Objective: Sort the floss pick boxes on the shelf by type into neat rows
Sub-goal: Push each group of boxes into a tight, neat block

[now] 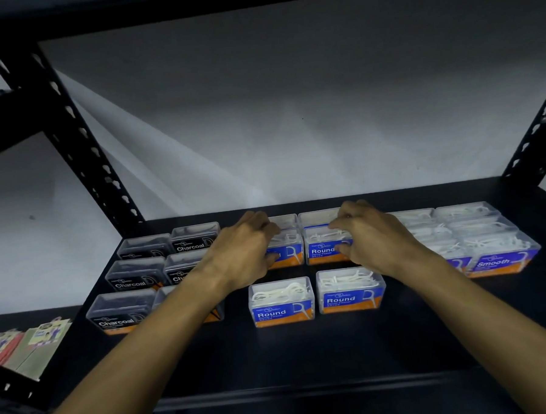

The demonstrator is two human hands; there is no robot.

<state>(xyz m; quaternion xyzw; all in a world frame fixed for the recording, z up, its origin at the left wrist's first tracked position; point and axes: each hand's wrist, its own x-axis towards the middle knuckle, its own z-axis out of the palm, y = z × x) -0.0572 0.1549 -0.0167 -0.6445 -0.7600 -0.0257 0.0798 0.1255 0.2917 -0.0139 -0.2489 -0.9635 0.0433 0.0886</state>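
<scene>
Clear floss pick boxes stand on a black shelf (336, 355) in three groups. Black "Charcoal" boxes (136, 279) fill the left, blue "Round" boxes fill the middle, and "Smooth" boxes (499, 258) fill the right. My left hand (245, 249) grips the left Round box (286, 253) of the middle row. My right hand (371, 236) grips the Round box (324, 248) beside it, fingers curled over its top and thumb on its front. Two more Round boxes (281, 301) (350, 289) stand in front. Others behind are partly hidden.
Black perforated uprights (81, 144) (533, 136) frame the shelf, with a white wall behind. Coloured packets (29, 343) lie on a lower shelf at the far left. Bare shelf surface stretches along the front edge.
</scene>
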